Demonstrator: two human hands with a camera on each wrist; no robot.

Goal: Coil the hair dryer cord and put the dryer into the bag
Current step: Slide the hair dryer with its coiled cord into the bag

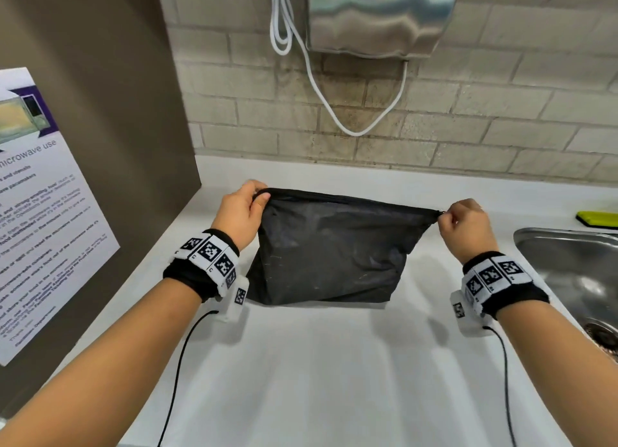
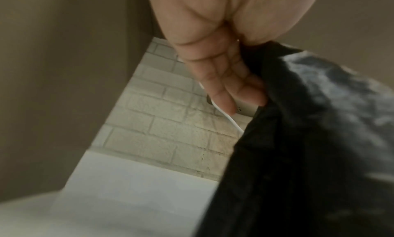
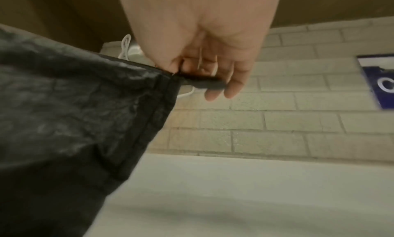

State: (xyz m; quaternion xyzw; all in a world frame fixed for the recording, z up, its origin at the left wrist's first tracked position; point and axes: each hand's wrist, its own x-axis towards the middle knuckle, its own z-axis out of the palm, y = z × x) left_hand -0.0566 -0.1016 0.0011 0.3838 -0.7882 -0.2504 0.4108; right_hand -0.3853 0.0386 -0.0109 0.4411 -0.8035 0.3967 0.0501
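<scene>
A black fabric bag [image 1: 334,246] is held upright over the white counter [image 1: 334,373], its bottom edge at the counter surface. My left hand [image 1: 245,209] grips the bag's top left corner, with fingers curled round the fabric [image 2: 309,139]. My right hand [image 1: 465,222] pinches a small black pull tab [image 3: 202,83] at the bag's top right corner [image 3: 74,114]. The top edge is stretched taut between the two hands. The bag bulges a little. No hair dryer or dryer cord shows in any view, and what is inside the bag is hidden.
A steel wall unit [image 1: 378,15] hangs on the brick wall, with a white cable [image 1: 334,112] looping below it. To the right is a steel sink [image 1: 575,272], with a green sponge [image 1: 597,219] behind it. A brown side panel with a microwave notice [image 1: 40,212] stands on the left.
</scene>
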